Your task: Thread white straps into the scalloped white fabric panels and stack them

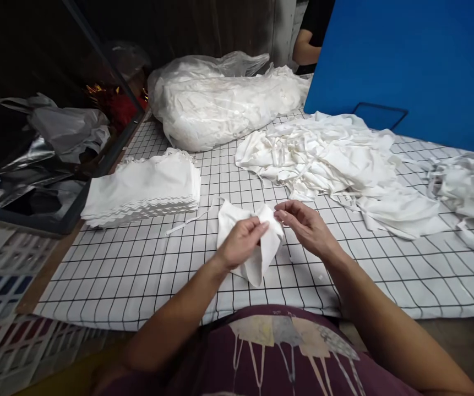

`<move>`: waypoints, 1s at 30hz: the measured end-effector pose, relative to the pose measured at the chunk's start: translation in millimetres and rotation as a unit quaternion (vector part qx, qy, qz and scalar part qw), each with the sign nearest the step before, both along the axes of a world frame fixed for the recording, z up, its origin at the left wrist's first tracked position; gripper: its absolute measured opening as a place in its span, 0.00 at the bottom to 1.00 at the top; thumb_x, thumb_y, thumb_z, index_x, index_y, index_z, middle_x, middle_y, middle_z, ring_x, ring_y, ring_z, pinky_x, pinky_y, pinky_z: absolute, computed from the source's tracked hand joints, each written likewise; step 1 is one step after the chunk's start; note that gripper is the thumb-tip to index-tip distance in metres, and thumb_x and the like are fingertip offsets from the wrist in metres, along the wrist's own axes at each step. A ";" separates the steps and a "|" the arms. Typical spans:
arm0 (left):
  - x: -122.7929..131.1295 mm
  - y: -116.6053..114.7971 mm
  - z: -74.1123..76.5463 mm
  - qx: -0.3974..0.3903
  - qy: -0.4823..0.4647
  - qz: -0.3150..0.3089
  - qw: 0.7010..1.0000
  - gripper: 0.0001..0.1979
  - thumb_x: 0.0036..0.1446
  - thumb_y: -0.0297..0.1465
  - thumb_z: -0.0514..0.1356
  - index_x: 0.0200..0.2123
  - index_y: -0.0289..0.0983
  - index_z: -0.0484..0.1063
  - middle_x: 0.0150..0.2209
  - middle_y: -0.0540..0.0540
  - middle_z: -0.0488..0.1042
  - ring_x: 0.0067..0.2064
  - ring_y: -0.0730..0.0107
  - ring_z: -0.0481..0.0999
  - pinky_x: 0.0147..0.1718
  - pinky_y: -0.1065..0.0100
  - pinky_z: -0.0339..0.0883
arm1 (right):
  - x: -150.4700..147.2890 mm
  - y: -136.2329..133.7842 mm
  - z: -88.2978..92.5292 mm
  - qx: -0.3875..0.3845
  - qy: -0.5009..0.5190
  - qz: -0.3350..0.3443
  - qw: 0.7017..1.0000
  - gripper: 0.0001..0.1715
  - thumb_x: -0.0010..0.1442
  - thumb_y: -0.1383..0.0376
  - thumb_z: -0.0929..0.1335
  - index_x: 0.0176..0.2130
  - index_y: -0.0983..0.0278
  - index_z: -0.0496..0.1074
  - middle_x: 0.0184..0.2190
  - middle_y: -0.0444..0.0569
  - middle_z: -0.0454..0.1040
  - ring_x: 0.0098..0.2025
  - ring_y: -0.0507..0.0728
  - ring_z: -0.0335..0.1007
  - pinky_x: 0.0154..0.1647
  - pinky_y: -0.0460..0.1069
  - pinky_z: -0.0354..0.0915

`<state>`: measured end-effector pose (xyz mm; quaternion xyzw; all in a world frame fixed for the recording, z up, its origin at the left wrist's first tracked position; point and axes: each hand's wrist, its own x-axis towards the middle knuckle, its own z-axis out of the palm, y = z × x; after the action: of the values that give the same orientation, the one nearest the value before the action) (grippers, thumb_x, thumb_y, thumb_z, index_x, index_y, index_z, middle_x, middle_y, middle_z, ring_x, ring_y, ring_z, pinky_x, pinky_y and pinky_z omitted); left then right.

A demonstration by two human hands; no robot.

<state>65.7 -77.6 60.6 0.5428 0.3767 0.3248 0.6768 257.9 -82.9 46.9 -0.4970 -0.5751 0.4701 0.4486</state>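
- Plainly, the left hand pinches the white cloth.
- Right hand at its two-o'clock edge; can't tell if gripping.
- Folded stack, ten o'clock; loose pile, one.

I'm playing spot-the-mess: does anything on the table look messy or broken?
The pile beyond the right hand looks messy, crumpled and jumbled, while the stack on the left is neat. I see nothing broken.

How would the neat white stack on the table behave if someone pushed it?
The stack would probably fan or slump, since its many thin layers show no band. It seems unlikely to roll, lying broad and flat on the checked cloth. Single layers may be floppy, like the creased piece in the left hand.
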 end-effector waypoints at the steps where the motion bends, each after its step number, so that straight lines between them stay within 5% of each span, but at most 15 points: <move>1: -3.3 5.6 9.8 -0.040 -0.058 0.008 0.997 0.17 0.59 0.43 0.63 0.34 0.33 0.74 0.28 0.47 0.74 0.31 0.69 0.73 0.34 0.67 0.68 | 4.2 -1.2 -0.2 0.002 0.006 -0.001 1.000 0.19 0.64 0.51 0.67 0.47 0.61 0.71 0.45 0.51 0.73 0.45 0.57 0.69 0.45 0.52 0.66; 4: -9.7 17.6 32.2 -0.097 -0.168 0.023 0.981 0.14 0.54 0.39 0.67 0.32 0.33 0.76 0.28 0.47 0.75 0.31 0.69 0.74 0.33 0.69 0.68 | 12.7 -7.2 -1.0 0.003 0.020 0.043 0.999 0.21 0.63 0.51 0.68 0.51 0.59 0.71 0.51 0.51 0.71 0.51 0.58 0.67 0.50 0.53 0.65; 7: -9.4 23.3 38.1 -0.107 -0.196 0.030 0.974 0.11 0.52 0.36 0.69 0.30 0.33 0.77 0.27 0.47 0.76 0.31 0.69 0.75 0.34 0.70 0.68 | 13.8 -13.2 -1.0 -0.017 0.070 0.116 0.991 0.18 0.65 0.50 0.67 0.46 0.60 0.74 0.44 0.49 0.74 0.45 0.57 0.68 0.47 0.53 0.65; 12: -9.2 28.0 19.3 -0.104 -0.136 0.075 0.982 0.13 0.51 0.38 0.70 0.33 0.33 0.78 0.30 0.47 0.77 0.33 0.70 0.75 0.34 0.71 0.68 | 13.6 -18.1 -0.6 -0.029 0.108 0.078 0.991 0.23 0.68 0.48 0.61 0.38 0.61 0.74 0.39 0.48 0.72 0.42 0.55 0.67 0.47 0.52 0.63; 18: -17.0 32.4 1.1 0.064 0.019 0.092 0.994 0.15 0.56 0.41 0.66 0.30 0.33 0.75 0.27 0.51 0.72 0.29 0.77 0.68 0.30 0.75 0.63 | 10.5 -19.1 -8.7 -0.032 0.099 0.066 0.992 0.18 0.63 0.52 0.69 0.32 0.63 0.68 0.29 0.42 0.63 0.30 0.50 0.58 0.31 0.47 0.55; 25: -11.5 36.8 2.9 -0.059 -0.033 0.116 0.991 0.19 0.47 0.44 0.71 0.30 0.33 0.75 0.26 0.50 0.73 0.27 0.75 0.69 0.28 0.73 0.65 | 14.3 -13.5 -19.6 -0.081 0.111 0.002 0.991 0.21 0.61 0.50 0.70 0.31 0.63 0.66 0.26 0.40 0.60 0.26 0.48 0.53 0.27 0.46 0.50; 30: -7.1 39.5 -8.5 -0.131 -0.033 0.056 0.989 0.19 0.48 0.42 0.71 0.33 0.32 0.76 0.29 0.46 0.77 0.30 0.70 0.74 0.31 0.69 0.69 | 14.4 -11.7 -23.2 -0.117 0.142 -0.045 0.982 0.19 0.60 0.49 0.69 0.36 0.63 0.71 0.29 0.42 0.67 0.29 0.49 0.60 0.29 0.47 0.57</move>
<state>58.6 -38.0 52.1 0.4160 0.4236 0.3277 0.7349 272.4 -94.7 23.7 -0.4996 -0.4240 0.5791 0.4851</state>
